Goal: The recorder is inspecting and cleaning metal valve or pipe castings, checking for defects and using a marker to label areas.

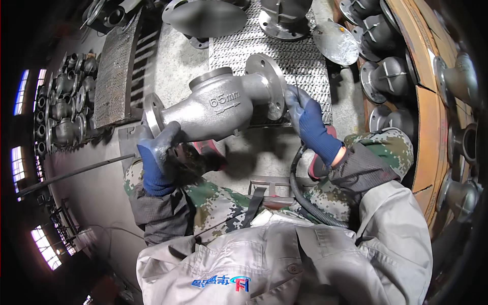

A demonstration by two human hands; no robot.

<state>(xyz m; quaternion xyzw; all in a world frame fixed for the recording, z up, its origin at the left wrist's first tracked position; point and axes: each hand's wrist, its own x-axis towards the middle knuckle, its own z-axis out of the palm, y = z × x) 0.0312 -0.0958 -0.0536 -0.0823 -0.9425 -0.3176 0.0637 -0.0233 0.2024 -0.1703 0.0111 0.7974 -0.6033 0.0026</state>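
A grey cast-metal valve body (218, 107), with a round flange at each end and a raised round opening on top, lies tilted across my front. My left hand (158, 155), in a blue glove with a grey coated palm, is closed around its lower-left flange (153, 113). At the upper-right flange (270, 84), my gloved right hand (309, 118) has its fingers curled beside the rim. A thin dark rod shows by those fingertips; the grip itself is hidden. Below that wrist, a dark ribbed hose (300, 195) runs down across my lap.
Ahead lies a textured metal plate (305, 66), with flanged castings (284, 23) and a flat disc (335, 43) around it. More castings stand along a cardboard-sided stack (429, 147) at right. A metal block (116, 71) and further castings (65, 109) are at left.
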